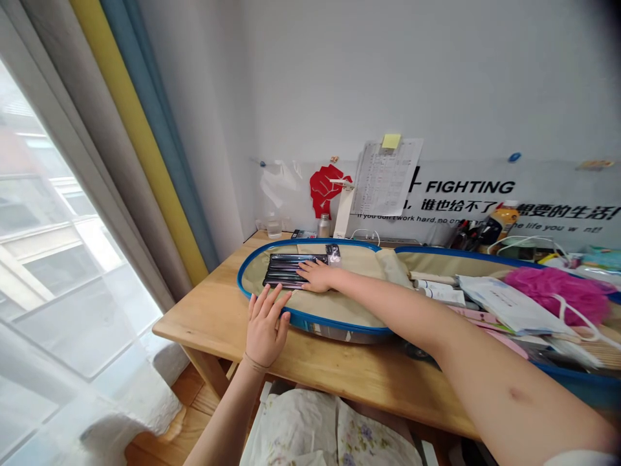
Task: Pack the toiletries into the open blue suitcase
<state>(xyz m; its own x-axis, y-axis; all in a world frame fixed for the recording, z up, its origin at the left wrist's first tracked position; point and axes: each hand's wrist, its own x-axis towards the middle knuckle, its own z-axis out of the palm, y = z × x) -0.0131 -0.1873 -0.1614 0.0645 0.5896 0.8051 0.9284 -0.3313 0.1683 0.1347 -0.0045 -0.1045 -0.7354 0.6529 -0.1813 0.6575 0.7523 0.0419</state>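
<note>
An open suitcase (317,318) with blue zipper edging lies across the wooden desk, its beige lining showing. In its left half sit several slim dark packs (284,272) side by side, in glossy wrapping; their kind I cannot make out. My right hand (317,276) reaches across from the right and lies flat on the right ends of these packs, fingers stretched out. At the near rim rests my left hand (268,323), fingers apart, the tips by the packs' lower edge. Just beyond the right hand is a small clear-and-black packet (333,254).
The suitcase's right half holds white tubes (441,293), a white packet (514,304) and a pink mesh bath puff (557,294). Behind stand a metal bottle (324,226), a white lamp (343,210), a clear cup (274,226) and an orange-topped bottle (502,223). Curtains (140,129) hang left.
</note>
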